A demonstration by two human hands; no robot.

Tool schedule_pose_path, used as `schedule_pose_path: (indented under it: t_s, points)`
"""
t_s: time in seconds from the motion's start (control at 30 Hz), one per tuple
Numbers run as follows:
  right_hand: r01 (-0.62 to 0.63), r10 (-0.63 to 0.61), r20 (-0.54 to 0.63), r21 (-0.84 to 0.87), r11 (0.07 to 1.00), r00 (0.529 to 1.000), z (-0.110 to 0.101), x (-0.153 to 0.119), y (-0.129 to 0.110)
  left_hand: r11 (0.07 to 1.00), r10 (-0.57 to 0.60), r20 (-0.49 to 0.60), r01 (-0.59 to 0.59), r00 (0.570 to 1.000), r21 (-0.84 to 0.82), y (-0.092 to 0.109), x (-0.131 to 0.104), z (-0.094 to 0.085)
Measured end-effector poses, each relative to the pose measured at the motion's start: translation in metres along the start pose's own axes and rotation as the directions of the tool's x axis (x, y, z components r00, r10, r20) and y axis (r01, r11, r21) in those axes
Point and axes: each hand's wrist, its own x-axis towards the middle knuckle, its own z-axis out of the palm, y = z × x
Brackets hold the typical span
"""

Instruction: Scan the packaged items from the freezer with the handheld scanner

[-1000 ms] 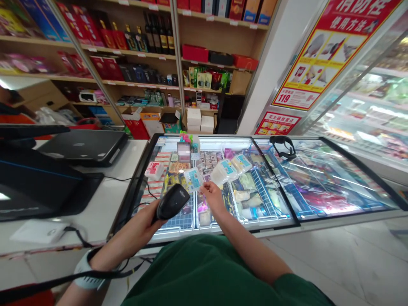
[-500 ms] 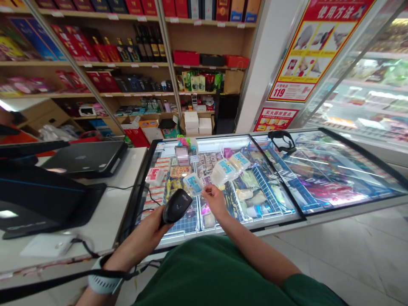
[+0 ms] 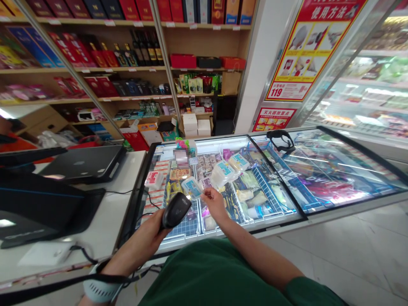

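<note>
My left hand (image 3: 157, 224) is closed around a black handheld barcode scanner (image 3: 177, 210), its head turned toward a clear plastic tub with a blue-and-white label (image 3: 192, 188). The edge of that tub is pinched between thumb and fingers of my right hand (image 3: 214, 201). It is held over the glass top of a chest freezer (image 3: 210, 231). Behind and right of my right hand, similar tubs (image 3: 225, 171) with blue labels sit in clear plastic on the glass. A tub with a red label (image 3: 153, 179) lies left of the scanner.
A black strap-like object (image 3: 281, 141) rests on the freezer's frame. To the left, a counter (image 3: 123, 204) carries a black laptop-like device (image 3: 84, 162), a dark terminal (image 3: 41, 199) and a white box (image 3: 47, 253). Scanner cable crosses the glass. Stocked shelves (image 3: 127, 100) stand behind.
The camera view has shifted slightly. Both hands keep their holds; the tub tilts a little differently in my right hand, and the scanner stays close beside it.
</note>
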Motion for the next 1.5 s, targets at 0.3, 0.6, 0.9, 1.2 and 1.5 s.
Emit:
schedule_pose_path:
  t_s: [0.3,0.6,0.9,1.2,1.5]
  points:
    - [0.019,-0.019,0.003,-0.031,0.999,1.0,-0.001,0.0,0.002,1.0,0.021,-0.006,-0.021,1.0,0.012,-0.008,0.003,0.007]
    - [-0.023,0.023,-0.001,-0.02,1.0,1.0,-0.001,0.001,0.003,0.999,0.032,0.038,-0.033,0.999,0.028,-0.012,0.007,0.01]
    - [-0.021,0.021,-0.007,-0.015,1.0,1.0,-0.003,0.004,0.008,1.0,0.022,0.074,-0.023,0.997,0.012,-0.014,0.01,0.011]
    - [-0.045,0.043,-0.053,-0.027,0.999,0.998,-0.007,0.009,0.015,0.999,0.031,0.055,-0.032,0.998,0.026,-0.015,0.006,0.011]
    - [-0.158,0.164,-0.058,0.095,0.983,0.985,-0.009,0.01,0.025,0.999,0.04,0.01,-0.04,0.999,0.008,-0.015,0.005,0.011]
